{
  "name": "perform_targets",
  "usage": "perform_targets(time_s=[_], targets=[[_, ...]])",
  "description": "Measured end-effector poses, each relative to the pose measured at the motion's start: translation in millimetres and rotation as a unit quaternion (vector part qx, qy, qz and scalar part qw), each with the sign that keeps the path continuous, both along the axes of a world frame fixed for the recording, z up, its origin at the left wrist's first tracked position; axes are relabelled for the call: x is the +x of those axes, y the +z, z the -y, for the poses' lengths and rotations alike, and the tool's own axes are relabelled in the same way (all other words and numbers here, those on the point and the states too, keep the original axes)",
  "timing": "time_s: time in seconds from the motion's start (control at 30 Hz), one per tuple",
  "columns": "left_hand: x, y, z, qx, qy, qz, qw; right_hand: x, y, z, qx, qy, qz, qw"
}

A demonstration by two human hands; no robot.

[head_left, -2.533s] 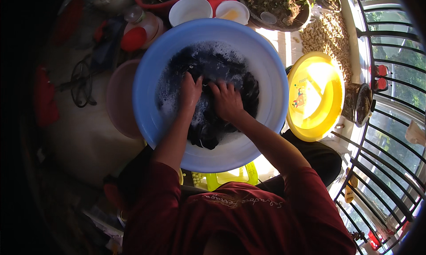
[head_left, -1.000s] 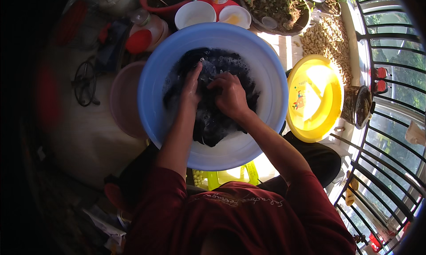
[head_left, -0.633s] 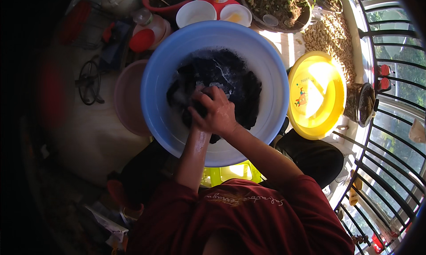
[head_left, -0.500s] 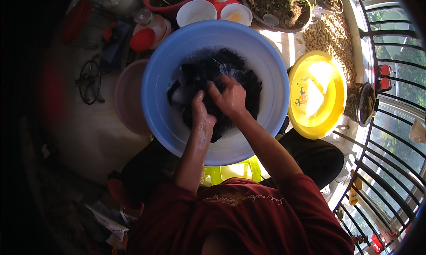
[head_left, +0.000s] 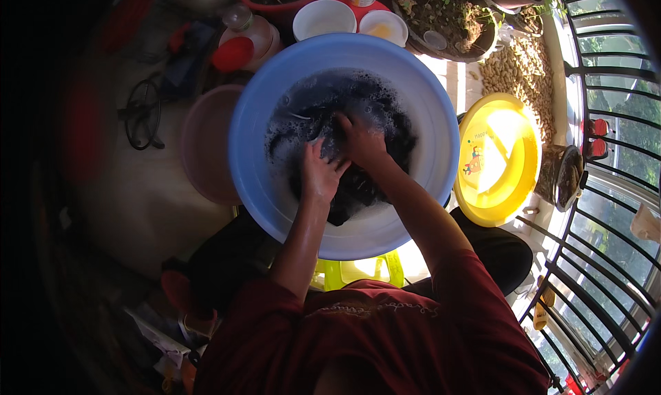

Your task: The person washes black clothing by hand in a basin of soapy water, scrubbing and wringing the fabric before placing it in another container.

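A large blue basin (head_left: 242, 144) holds dark, soaked cloth (head_left: 354, 188) in grey, sudsy water. Over the near left part of the cloth is my left hand (head_left: 321, 173), wet, its fingers spread and nothing gripped in them. To its right, my right hand (head_left: 365, 146) dips into the water at the middle of the cloth. Its thumb sticks out to the left, while the other fingers are hidden by suds and water, so their grip does not show.
A yellow basin (head_left: 475, 202) stands close on the right, a pinkish basin (head_left: 200, 147) on the left. Beyond the blue basin are a white bowl (head_left: 323, 16), a small dish (head_left: 385, 27) and a soil-filled planter (head_left: 447, 23). Peanuts (head_left: 516, 71) lie near the barred window (head_left: 606, 140).
My left hand has opened its fingers and lies slightly lower right. The right hand has sunk into the suds. More water now covers the cloth's far part. The whole view has shifted slightly.
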State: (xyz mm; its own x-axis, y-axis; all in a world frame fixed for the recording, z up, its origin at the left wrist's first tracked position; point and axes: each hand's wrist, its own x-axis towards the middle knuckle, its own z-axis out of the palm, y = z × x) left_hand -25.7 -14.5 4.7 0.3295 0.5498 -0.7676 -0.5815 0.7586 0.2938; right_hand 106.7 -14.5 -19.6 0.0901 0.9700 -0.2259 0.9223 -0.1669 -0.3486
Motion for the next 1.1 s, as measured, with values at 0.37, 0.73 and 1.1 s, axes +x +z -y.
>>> perform_targets(time_s=[0.37,0.73,1.1], targets=[[0.6,33.2,-23.8,0.023,0.037,0.165,0.985,-38.0,181.2,41.0,0.120,0.085,-0.235,0.961],[-0.7,-41.4,0.5,0.055,0.087,0.389,0.915,-45.7,114.0,36.9,0.238,-0.024,-0.188,0.953],[-27.9,6.9,-74.9,0.428,-0.218,-0.445,0.756,10.3,50.6,4.7,0.092,-0.103,-0.081,0.987]])
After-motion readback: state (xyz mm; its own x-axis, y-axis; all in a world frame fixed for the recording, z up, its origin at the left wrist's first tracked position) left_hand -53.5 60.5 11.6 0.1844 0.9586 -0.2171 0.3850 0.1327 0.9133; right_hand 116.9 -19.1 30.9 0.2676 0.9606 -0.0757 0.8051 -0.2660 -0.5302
